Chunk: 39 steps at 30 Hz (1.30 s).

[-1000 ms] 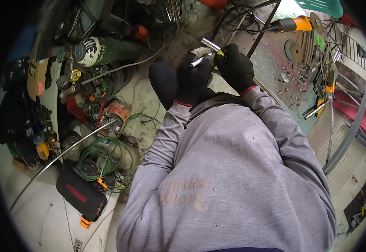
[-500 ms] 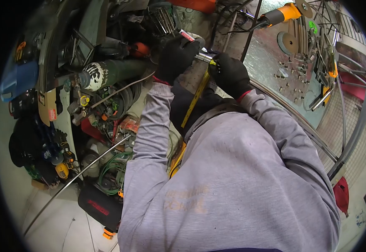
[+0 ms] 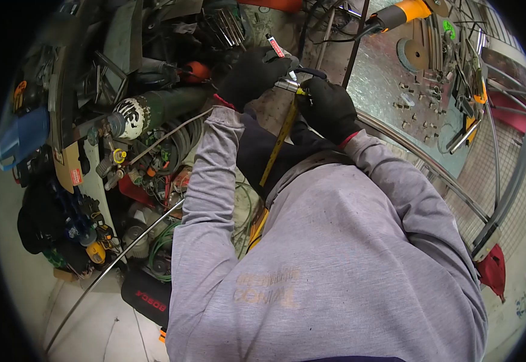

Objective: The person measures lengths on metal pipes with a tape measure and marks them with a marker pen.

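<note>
My left hand [image 3: 252,77], in a black glove with a red cuff, is closed around a white marker with a red label [image 3: 275,47]. The marker slants down, its tip close over a shiny metal tube [image 3: 286,85]. My right hand [image 3: 329,108], gloved the same way, is closed at the tube's right end. There it pinches the upper end of a yellow tape measure [image 3: 279,145], whose blade runs down toward my waist. Part of the tube is hidden behind the gloves.
On the metal-topped table [image 3: 389,108] lie an orange angle grinder [image 3: 399,17], a grinding disc [image 3: 412,55] and several small metal pieces. A green gas cylinder [image 3: 166,108] lies at the left. A long thin rod [image 3: 115,262] slants across the lower left.
My left hand has turned, bringing the marker more upright with its tip down by the tube. My right hand has shifted slightly left, still at the tube with the tape.
</note>
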Each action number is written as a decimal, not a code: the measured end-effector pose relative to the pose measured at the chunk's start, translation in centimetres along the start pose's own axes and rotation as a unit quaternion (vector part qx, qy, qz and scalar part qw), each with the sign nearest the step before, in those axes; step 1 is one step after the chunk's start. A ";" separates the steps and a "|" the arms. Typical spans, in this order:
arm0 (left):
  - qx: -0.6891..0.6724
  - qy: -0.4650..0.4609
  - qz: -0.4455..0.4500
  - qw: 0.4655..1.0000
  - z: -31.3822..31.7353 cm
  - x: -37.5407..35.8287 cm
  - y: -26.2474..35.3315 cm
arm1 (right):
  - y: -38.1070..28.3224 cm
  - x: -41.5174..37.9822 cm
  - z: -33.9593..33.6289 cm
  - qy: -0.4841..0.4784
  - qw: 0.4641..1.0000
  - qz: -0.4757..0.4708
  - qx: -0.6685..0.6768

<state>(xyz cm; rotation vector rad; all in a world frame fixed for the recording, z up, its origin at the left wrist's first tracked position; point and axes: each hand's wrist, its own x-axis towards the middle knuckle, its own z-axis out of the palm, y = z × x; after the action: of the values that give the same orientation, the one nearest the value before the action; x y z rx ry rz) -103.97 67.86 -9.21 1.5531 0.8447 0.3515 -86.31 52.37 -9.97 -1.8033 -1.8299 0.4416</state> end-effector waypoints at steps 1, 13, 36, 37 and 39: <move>0.000 -0.001 0.000 1.000 0.0 0.1 -0.3 | -0.1 0.0 0.0 -0.008 1.000 0.015 -0.002; 0.051 -0.013 0.004 0.999 -0.2 0.5 0.0 | 0.3 -0.2 0.4 0.011 1.000 -0.006 -0.007; 0.204 -0.053 0.095 0.973 0.0 2.7 -3.5 | 0.2 -0.1 0.3 0.025 0.999 -0.023 -0.009; 0.204 -0.053 0.096 0.973 -0.1 2.9 -3.9 | 0.2 -0.1 0.3 0.024 0.999 -0.019 -0.011; 0.345 -0.009 0.280 0.896 -0.3 3.4 -4.5 | 0.2 -0.1 0.3 0.026 0.999 -0.023 -0.008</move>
<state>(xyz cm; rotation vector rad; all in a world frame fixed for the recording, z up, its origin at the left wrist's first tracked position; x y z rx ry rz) -103.27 70.22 -14.28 2.4715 0.5021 0.4765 -86.32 52.31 -10.29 -1.7636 -1.8407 0.3609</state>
